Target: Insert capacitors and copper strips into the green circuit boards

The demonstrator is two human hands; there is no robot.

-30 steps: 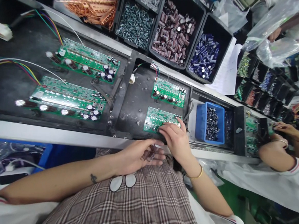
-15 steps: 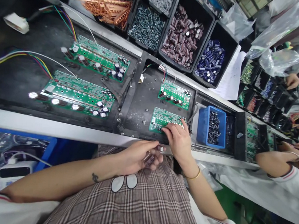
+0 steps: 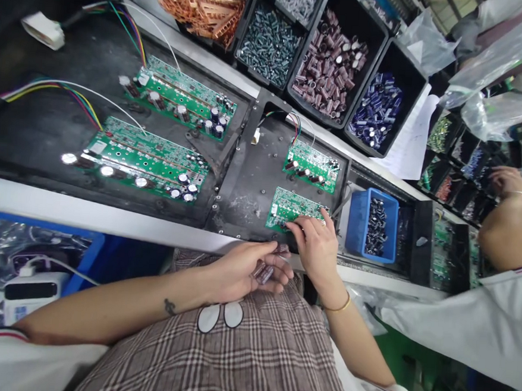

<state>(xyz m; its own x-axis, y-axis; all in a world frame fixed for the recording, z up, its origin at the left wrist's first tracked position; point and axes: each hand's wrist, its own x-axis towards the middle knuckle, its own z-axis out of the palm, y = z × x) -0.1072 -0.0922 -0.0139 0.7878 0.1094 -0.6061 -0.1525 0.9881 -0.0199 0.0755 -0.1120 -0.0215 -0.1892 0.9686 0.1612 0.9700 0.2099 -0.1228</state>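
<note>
My left hand is turned palm up in front of the table edge, its fingers curled round a few brown cylindrical capacitors. One more capacitor lies between its thumb and forefinger. My right hand reaches over the near edge of a small green circuit board, thumb and fingers bent down onto it. Whatever is under those fingertips is hidden. Behind it lies a second small board fitted with several brown capacitors and wires.
Two longer circuit boards lie on the left. Bins of brown capacitors and blue capacitors stand behind. A blue box of dark parts is to the right. A co-worker's hand is at the far-right bins.
The view has shifted slightly, moving the boards right. In my left hand, the capacitor at the fingertips has tilted. The co-worker's arm has moved from the right-hand boards to the parts bins.
</note>
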